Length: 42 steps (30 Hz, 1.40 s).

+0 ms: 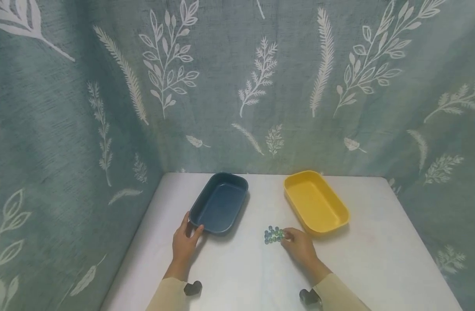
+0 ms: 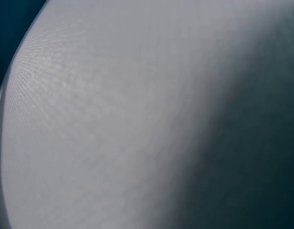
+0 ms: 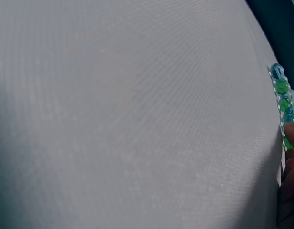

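Several clear blue and green glass marbles [image 1: 270,235] lie in a small cluster on the white table. My right hand [image 1: 301,247] is at the cluster's right edge, fingers bent, with a green marble [image 3: 288,142] between thumb and finger in the right wrist view. At the near left corner of a dark blue tray [image 1: 222,205], my left hand [image 1: 184,242] touches the rim with its fingers and thumb spread. The left wrist view shows neither that hand nor the tray's corner clearly.
A yellow tray [image 1: 317,203] stands beyond my right hand, angled on the white table [image 1: 237,276]. Green curtains with white leaf prints [image 1: 222,86] hang behind the table and along both sides. Dark wrist cameras [image 1: 192,288] sit at both cuffs.
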Tool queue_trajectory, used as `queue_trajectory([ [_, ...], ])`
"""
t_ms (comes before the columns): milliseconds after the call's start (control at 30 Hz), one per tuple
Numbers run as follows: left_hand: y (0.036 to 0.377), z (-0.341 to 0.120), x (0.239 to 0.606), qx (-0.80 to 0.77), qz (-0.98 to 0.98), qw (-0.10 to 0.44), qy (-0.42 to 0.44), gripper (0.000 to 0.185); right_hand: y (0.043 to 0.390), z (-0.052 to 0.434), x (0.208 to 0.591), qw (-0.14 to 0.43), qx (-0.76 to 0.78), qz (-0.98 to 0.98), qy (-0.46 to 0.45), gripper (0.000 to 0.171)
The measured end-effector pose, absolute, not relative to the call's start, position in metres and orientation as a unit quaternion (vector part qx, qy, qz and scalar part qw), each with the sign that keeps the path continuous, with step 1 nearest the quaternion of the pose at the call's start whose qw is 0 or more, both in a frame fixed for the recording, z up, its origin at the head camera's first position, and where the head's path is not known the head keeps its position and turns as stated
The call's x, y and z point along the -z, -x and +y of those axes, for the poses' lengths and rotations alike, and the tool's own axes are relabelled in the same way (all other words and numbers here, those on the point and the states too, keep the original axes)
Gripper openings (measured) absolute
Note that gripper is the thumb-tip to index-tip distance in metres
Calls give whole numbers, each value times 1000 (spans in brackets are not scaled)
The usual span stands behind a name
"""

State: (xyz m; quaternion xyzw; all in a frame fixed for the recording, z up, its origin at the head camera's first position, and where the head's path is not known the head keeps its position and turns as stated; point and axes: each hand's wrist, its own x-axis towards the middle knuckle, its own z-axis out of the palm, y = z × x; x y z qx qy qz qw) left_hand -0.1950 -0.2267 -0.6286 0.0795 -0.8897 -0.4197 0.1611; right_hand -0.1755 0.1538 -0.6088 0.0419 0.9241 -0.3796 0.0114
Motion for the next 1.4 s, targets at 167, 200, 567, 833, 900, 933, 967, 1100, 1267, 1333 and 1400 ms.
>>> queue_trajectory([
  [167, 185, -236, 628, 426, -888, 151, -85, 74, 178, 145, 613, 19, 372, 927, -27, 31],
  [200, 183, -237, 628, 428, -887, 150, -85, 74, 178, 144, 614, 19, 372, 928, -24, 30],
  [567, 168, -239, 639, 411, -895, 138, -103, 75, 169, 144, 616, 27, 404, 914, -20, 28],
  [833, 167, -243, 635, 416, -894, 124, -107, 74, 173, 138, 614, 37, 443, 896, -17, 23],
  [900, 169, -242, 633, 413, -895, 127, -110, 74, 178, 138, 613, 32, 442, 896, -3, 22],
  [933, 171, -241, 632, 414, -895, 126, -107, 74, 181, 138, 612, 27, 441, 897, 1, 21],
  [967, 173, -240, 632, 416, -895, 125, -103, 74, 183, 139, 610, 22, 439, 898, 4, 20],
  [1100, 182, -233, 631, 422, -895, 114, -90, 74, 192, 142, 603, 6, 433, 901, 18, 18],
  [1267, 189, -229, 630, 420, -897, 112, -82, 74, 202, 141, 592, -13, 422, 905, 58, 16],
  [1333, 191, -228, 629, 414, -899, 114, -83, 75, 208, 139, 589, -19, 409, 909, 76, 16],
  [1400, 192, -228, 628, 409, -901, 117, -87, 75, 213, 137, 587, -21, 397, 913, 90, 17],
])
